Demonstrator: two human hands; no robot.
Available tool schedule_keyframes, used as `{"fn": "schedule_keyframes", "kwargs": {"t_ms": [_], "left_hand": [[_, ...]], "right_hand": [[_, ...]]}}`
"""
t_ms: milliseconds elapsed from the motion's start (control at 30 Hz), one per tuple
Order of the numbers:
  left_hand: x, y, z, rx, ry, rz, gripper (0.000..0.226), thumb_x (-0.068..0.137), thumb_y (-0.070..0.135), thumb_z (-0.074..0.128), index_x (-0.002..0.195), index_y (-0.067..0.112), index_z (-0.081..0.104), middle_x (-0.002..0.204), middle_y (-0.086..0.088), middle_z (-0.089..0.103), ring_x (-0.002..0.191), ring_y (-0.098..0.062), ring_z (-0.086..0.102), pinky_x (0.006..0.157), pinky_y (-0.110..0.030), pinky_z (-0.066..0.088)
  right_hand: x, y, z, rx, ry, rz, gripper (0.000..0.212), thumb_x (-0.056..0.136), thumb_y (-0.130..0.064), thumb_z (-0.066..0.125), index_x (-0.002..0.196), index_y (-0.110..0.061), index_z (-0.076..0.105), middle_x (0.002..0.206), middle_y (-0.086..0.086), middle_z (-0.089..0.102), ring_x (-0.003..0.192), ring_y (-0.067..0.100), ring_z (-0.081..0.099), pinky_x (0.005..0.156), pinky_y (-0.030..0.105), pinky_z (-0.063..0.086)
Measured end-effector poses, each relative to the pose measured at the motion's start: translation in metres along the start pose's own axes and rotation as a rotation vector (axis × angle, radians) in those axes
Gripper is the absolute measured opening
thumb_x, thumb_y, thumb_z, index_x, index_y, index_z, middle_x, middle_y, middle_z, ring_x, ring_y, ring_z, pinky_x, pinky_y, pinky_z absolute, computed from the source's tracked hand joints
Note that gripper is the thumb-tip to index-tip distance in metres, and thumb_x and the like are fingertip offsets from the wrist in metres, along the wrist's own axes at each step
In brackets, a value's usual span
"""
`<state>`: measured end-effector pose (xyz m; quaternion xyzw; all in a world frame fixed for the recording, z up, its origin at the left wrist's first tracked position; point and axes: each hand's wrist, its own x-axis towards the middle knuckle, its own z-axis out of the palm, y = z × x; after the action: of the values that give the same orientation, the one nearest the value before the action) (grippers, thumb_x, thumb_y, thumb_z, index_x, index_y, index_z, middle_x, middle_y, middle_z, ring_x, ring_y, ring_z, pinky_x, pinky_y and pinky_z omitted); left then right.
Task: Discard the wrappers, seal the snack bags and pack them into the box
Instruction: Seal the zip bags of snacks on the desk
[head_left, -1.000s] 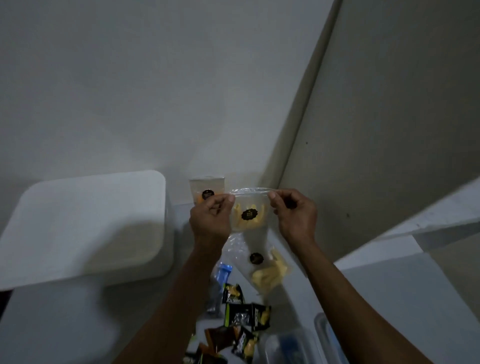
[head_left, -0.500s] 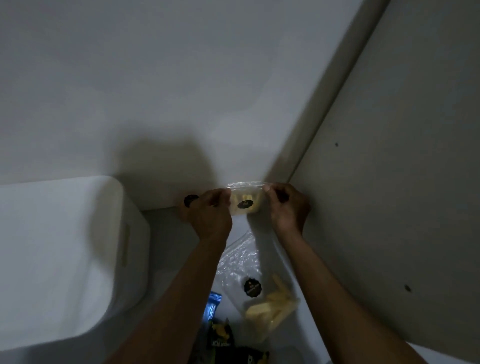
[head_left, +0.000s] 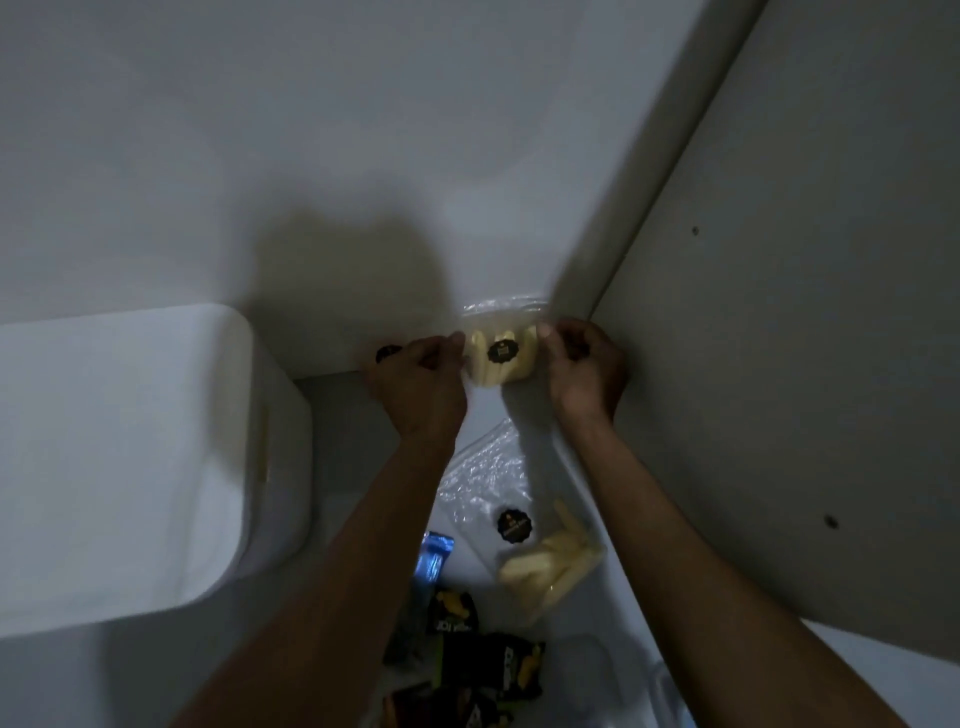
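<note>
I hold a small clear snack bag (head_left: 500, 353) of pale yellow sticks with a black round label up in front of the wall. My left hand (head_left: 420, 384) pinches its left top edge and my right hand (head_left: 584, 371) pinches its right top edge. Another clear bag of yellow sticks (head_left: 540, 561) with the same black label lies on the table below, between my forearms. A third bag's black label (head_left: 388, 353) peeks out behind my left hand. Several small dark snack packets (head_left: 483, 660) lie near the bottom edge.
A large white box with a closed lid (head_left: 130, 457) stands at the left on the white table (head_left: 358, 467). A blue wrapper (head_left: 434, 561) lies by my left forearm. A clear plastic container (head_left: 623, 691) sits at the bottom right. Walls meet in a corner right behind my hands.
The camera has tilted up, so the table items slid down in view. Both hands stay pinched on the bag's top edge; more of the bag and its yellow sticks now shows between them.
</note>
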<state>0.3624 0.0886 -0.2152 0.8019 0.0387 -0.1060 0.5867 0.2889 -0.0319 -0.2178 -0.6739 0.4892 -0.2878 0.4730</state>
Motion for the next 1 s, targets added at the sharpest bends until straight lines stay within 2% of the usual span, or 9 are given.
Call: {"fn": "schedule_keyframes", "kwargs": {"t_ms": [167, 300, 400, 467, 533, 667, 800, 900, 1000], "left_hand": [[-0.032, 0.0, -0.045, 0.097, -0.022, 0.039, 0.022, 0.08, 0.043, 0.073, 0.088, 0.023, 0.077, 0.082, 0.005, 0.074, 0.082, -0.006, 0.069, 0.082, -0.028, 0.055], [-0.071, -0.01, -0.094, 0.184, 0.003, 0.041, 0.021, 0.085, 0.031, 0.073, 0.102, 0.017, 0.074, 0.088, 0.011, 0.068, 0.081, -0.003, 0.063, 0.068, -0.004, 0.041], [-0.095, -0.046, -0.122, 0.256, 0.05, 0.006, 0.03, 0.086, 0.024, 0.072, 0.113, 0.011, 0.068, 0.107, -0.002, 0.067, 0.101, -0.018, 0.063, 0.085, -0.021, 0.045], [-0.106, -0.074, -0.135, 0.337, 0.046, -0.072, 0.04, 0.086, 0.024, 0.071, 0.122, 0.008, 0.063, 0.122, -0.012, 0.063, 0.113, -0.027, 0.059, 0.097, -0.034, 0.045], [-0.111, -0.092, -0.144, 0.391, 0.046, -0.165, 0.052, 0.086, 0.025, 0.069, 0.132, 0.005, 0.055, 0.133, -0.017, 0.056, 0.123, -0.031, 0.052, 0.105, -0.035, 0.04], [-0.111, -0.108, -0.151, 0.411, -0.016, -0.232, 0.059, 0.092, 0.026, 0.062, 0.143, 0.004, 0.041, 0.14, -0.018, 0.052, 0.127, -0.031, 0.051, 0.103, -0.032, 0.037], [-0.107, -0.111, -0.152, 0.369, -0.006, -0.269, 0.049, 0.093, 0.027, 0.061, 0.138, 0.009, 0.049, 0.126, -0.014, 0.063, 0.116, -0.029, 0.059, 0.097, -0.03, 0.041], [-0.107, -0.111, -0.156, 0.384, 0.025, -0.263, 0.034, 0.09, 0.027, 0.065, 0.119, 0.011, 0.064, 0.113, -0.012, 0.069, 0.106, -0.029, 0.064, 0.092, -0.033, 0.045], [-0.118, -0.11, -0.165, 0.306, 0.052, -0.276, 0.011, 0.087, 0.026, 0.066, 0.093, 0.017, 0.07, 0.094, -0.007, 0.073, 0.091, -0.027, 0.068, 0.086, -0.04, 0.053]], "right_hand": [[-0.045, 0.002, -0.019, 0.018, -0.07, -0.002, 0.01, 0.084, -0.017, 0.075, 0.093, -0.012, 0.073, 0.077, -0.001, 0.071, 0.071, 0.008, 0.064, 0.072, 0.023, 0.053], [-0.108, 0.002, -0.024, 0.025, -0.264, -0.024, 0.012, 0.087, -0.009, 0.071, 0.094, -0.019, 0.069, 0.078, -0.007, 0.065, 0.067, -0.006, 0.058, 0.066, 0.007, 0.048], [-0.15, 0.018, -0.013, -0.083, -0.406, 0.01, 0.016, 0.087, -0.013, 0.072, 0.102, -0.019, 0.071, 0.082, -0.011, 0.067, 0.072, -0.004, 0.061, 0.069, 0.008, 0.049], [-0.172, 0.033, 0.001, -0.141, -0.48, 0.042, 0.021, 0.085, -0.015, 0.074, 0.105, -0.017, 0.07, 0.085, -0.004, 0.069, 0.075, 0.008, 0.065, 0.076, 0.018, 0.054], [-0.186, 0.044, 0.015, -0.199, -0.527, 0.053, 0.03, 0.083, -0.017, 0.074, 0.113, -0.014, 0.068, 0.091, 0.005, 0.07, 0.083, 0.019, 0.065, 0.082, 0.031, 0.054], [-0.194, 0.055, 0.032, -0.272, -0.564, 0.08, 0.047, 0.085, -0.015, 0.07, 0.13, -0.01, 0.057, 0.103, 0.012, 0.069, 0.096, 0.026, 0.065, 0.088, 0.033, 0.052], [-0.196, 0.059, 0.039, -0.148, -0.503, 0.171, 0.048, 0.082, -0.008, 0.071, 0.127, -0.015, 0.055, 0.087, -0.004, 0.062, 0.079, 0.015, 0.061, 0.088, 0.042, 0.055], [-0.198, 0.057, 0.029, -0.095, -0.446, 0.166, 0.043, 0.083, -0.009, 0.075, 0.121, -0.015, 0.057, 0.073, -0.011, 0.056, 0.064, 0.001, 0.054, 0.079, 0.028, 0.052], [-0.204, 0.05, 0.01, -0.015, -0.441, 0.188, 0.031, 0.083, -0.013, 0.077, 0.11, -0.016, 0.063, 0.075, -0.007, 0.062, 0.068, 0.008, 0.059, 0.076, 0.029, 0.053]]}}
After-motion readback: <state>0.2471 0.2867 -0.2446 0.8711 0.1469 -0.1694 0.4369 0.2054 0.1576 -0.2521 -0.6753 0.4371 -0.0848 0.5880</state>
